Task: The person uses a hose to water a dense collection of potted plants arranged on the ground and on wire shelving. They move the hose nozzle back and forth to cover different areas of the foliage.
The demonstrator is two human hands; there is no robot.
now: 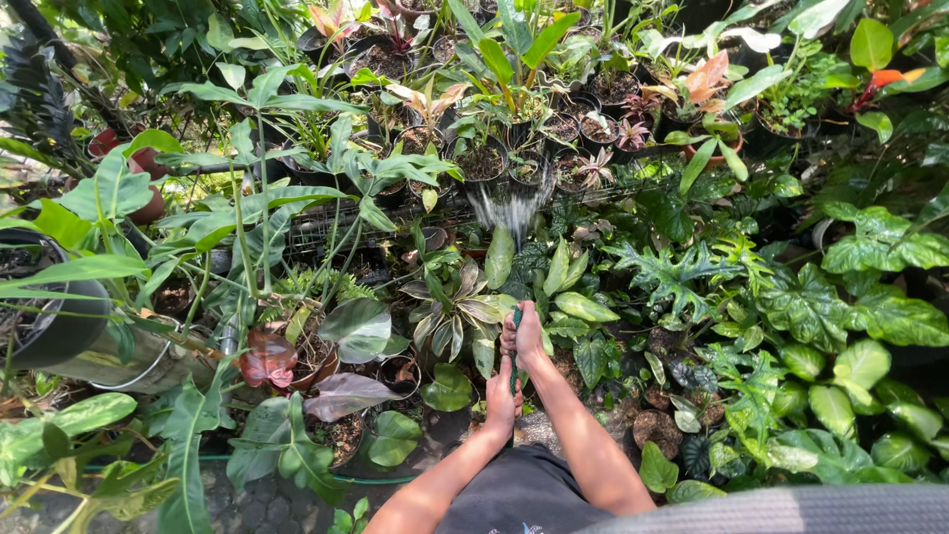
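Potted plants (465, 316) all around; both hands (514, 366) grip green hose (515, 341).

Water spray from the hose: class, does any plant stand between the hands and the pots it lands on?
Yes. Between the right hand, the left hand and the sprayed black pots rise a variegated plant and an upright green leaf. The water spray arcs above them.

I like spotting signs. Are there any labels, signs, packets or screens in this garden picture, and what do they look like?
None that I can see: no packet, tag, sign or screen.
Only leafy plants in dark round pots.
Both hands, left hand and right hand, grip a thin green hose, with a water spray fanning out ahead.
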